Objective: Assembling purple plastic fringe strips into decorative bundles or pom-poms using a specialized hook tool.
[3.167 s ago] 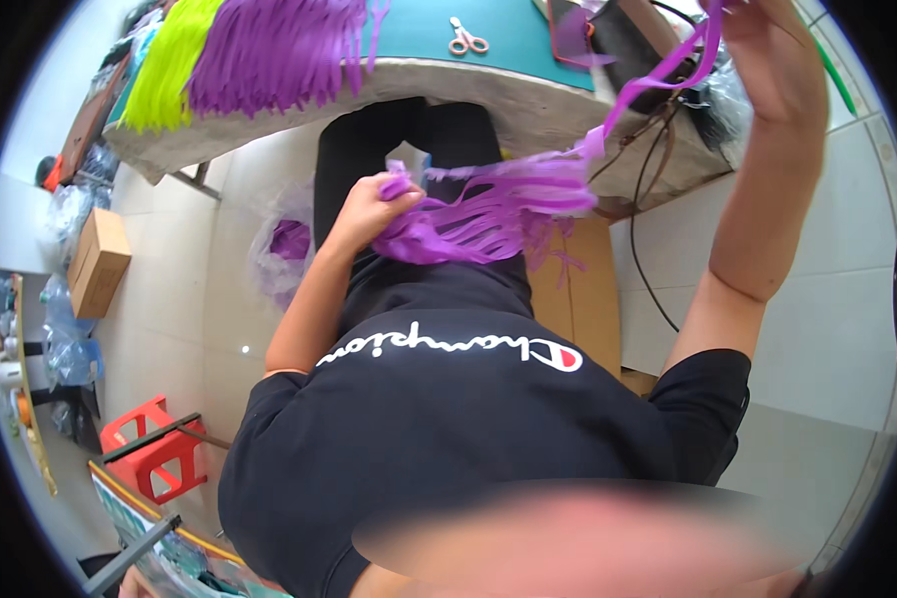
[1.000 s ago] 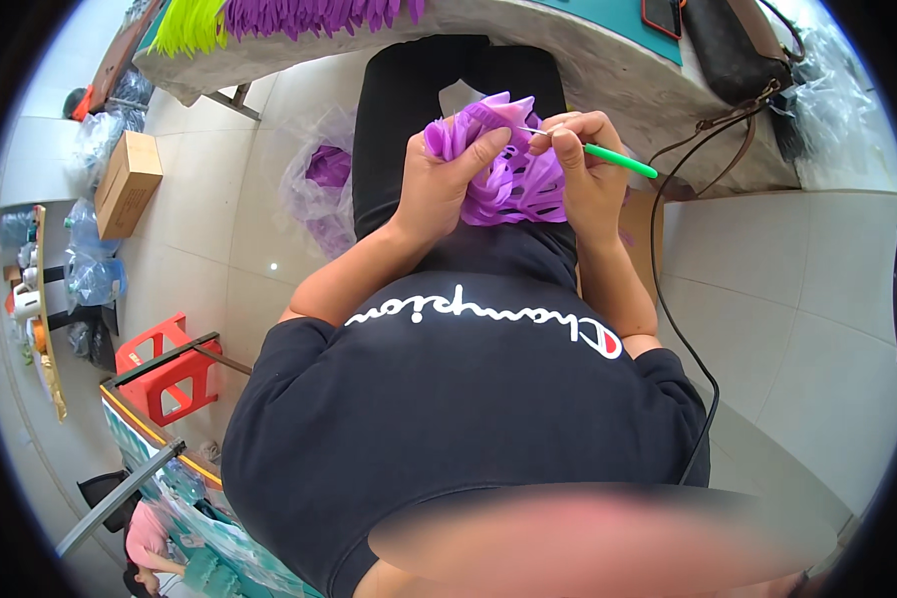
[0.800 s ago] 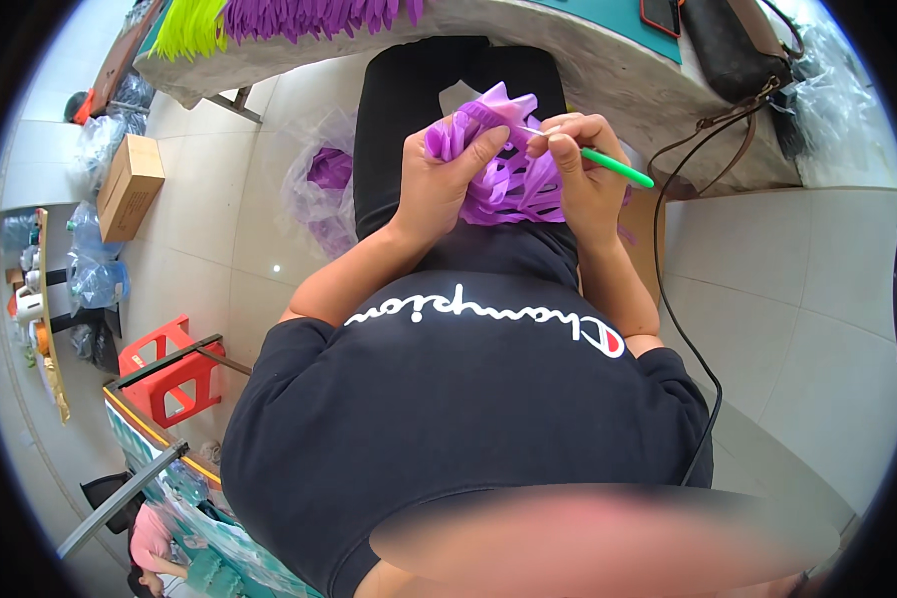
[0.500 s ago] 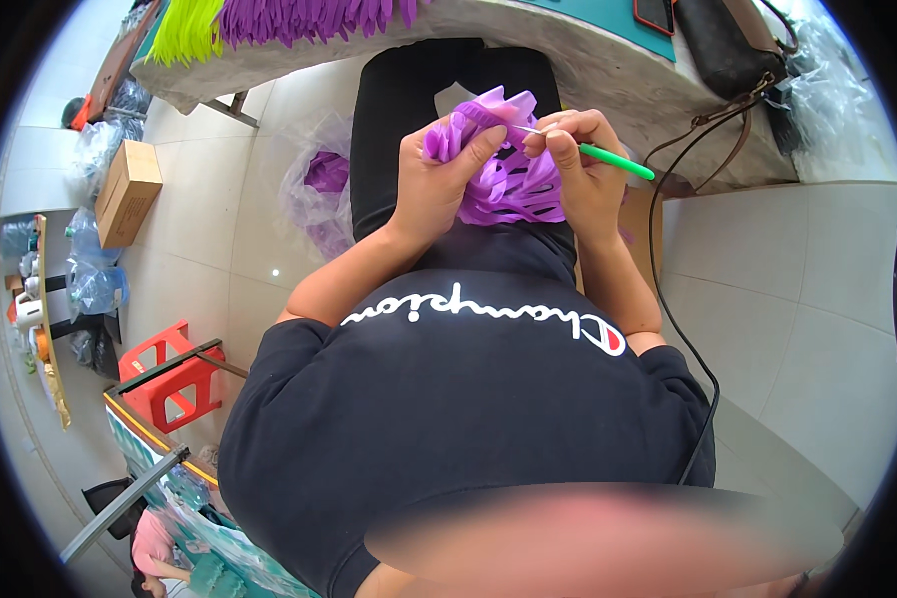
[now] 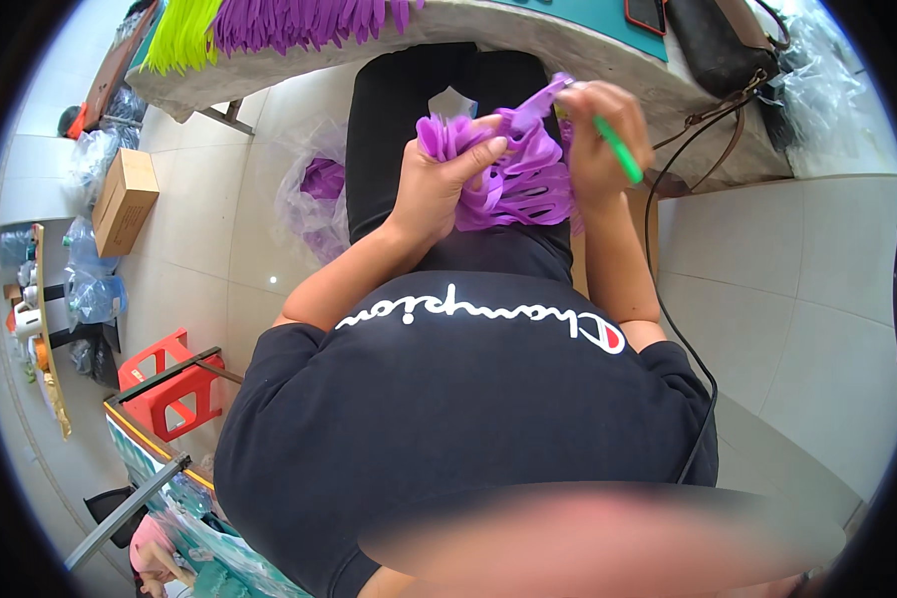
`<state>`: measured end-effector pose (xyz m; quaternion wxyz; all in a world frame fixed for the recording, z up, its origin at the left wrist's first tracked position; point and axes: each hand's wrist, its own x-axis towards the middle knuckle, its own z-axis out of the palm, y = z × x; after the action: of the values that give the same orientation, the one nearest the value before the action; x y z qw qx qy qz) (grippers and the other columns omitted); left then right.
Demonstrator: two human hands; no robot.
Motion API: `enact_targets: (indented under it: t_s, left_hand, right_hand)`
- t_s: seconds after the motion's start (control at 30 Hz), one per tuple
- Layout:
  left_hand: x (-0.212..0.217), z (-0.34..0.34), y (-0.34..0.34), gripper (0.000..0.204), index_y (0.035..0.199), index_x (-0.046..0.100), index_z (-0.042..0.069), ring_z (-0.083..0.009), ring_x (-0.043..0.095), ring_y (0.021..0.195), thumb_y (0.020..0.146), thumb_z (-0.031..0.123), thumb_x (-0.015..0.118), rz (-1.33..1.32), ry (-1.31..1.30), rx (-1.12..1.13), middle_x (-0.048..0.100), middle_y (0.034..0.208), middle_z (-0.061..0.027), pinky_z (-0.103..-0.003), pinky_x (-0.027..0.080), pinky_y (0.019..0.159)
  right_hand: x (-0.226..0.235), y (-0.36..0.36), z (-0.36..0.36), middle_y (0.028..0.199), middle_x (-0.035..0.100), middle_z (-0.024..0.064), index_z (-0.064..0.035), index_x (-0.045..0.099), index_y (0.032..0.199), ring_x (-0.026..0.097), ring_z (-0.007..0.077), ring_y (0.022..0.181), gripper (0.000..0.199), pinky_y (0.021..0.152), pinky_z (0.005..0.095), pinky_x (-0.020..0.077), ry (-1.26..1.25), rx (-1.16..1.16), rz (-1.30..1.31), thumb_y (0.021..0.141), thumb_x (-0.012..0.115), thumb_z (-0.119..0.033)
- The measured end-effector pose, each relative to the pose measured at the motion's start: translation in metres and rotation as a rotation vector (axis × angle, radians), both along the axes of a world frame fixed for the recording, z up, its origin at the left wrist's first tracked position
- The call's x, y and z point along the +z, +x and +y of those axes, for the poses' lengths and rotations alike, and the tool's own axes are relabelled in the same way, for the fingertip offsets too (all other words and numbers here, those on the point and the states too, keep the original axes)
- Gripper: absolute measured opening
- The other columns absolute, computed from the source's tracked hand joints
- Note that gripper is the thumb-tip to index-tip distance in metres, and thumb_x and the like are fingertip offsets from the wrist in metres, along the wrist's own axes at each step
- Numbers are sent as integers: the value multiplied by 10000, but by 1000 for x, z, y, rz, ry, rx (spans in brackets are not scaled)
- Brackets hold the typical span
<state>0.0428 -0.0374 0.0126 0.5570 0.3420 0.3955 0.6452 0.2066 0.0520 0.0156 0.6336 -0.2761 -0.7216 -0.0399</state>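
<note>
A bundle of soft purple strips (image 5: pixel 518 191), looped and slit with gaps, lies over my lap. My left hand (image 5: pixel 437 184) is closed on its gathered folds, thumb across the top. In my right hand (image 5: pixel 604 135), smeared by motion, is a slim green-handled tool (image 5: pixel 620 151), its handle slanting down to the right. The tool's thin metal tip, seen half a second ago, is hidden now. From the bundle one purple strip stretches up to the right hand's fingertips; whether the fingers or the tool's tip hold it, I cannot tell.
Ahead is a cloth-covered table (image 5: pixel 588 65) with purple strips (image 5: pixel 299 22) and lime-green strips (image 5: pixel 179 38) hanging over its edge. A phone (image 5: pixel 648 14) and a dark bag (image 5: pixel 713 55) rest there. A clear plastic bag (image 5: pixel 294 189), cardboard box (image 5: pixel 126 202) and red stool (image 5: pixel 174 389) stand left. A black cable (image 5: pixel 650 234) runs beside my right arm.
My right hand has moved right and slightly up, away from the left, drawing a purple strip out taut. The green tool has turned steeper. My left hand keeps its grip, almost still.
</note>
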Motion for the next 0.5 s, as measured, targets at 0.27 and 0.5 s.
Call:
enact_targets:
  t_s: [0.27, 0.5]
  left_hand:
    - [13, -5, -7, 350, 1165, 587, -43, -45, 414, 556, 841, 58, 675, -258, -238, -386, 563, 792, 4, -206, 341, 545]
    - [11, -7, -16, 468, 1295, 494, -41, -40, 435, 599, 864, 43, 656, -225, -54, -151, 526, 758, 42, -191, 349, 571]
  right_hand:
    - [-8, 69, 54, 692, 614, 43, 10, 640, 828, 557, 83, 582, 226, 584, 208, 445, -713, 212, 499, 925, 634, -194]
    - [32, 25, -34, 650, 557, 26, -4, 615, 870, 506, 84, 555, 200, 542, 210, 387, -863, 425, 199, 940, 599, -191]
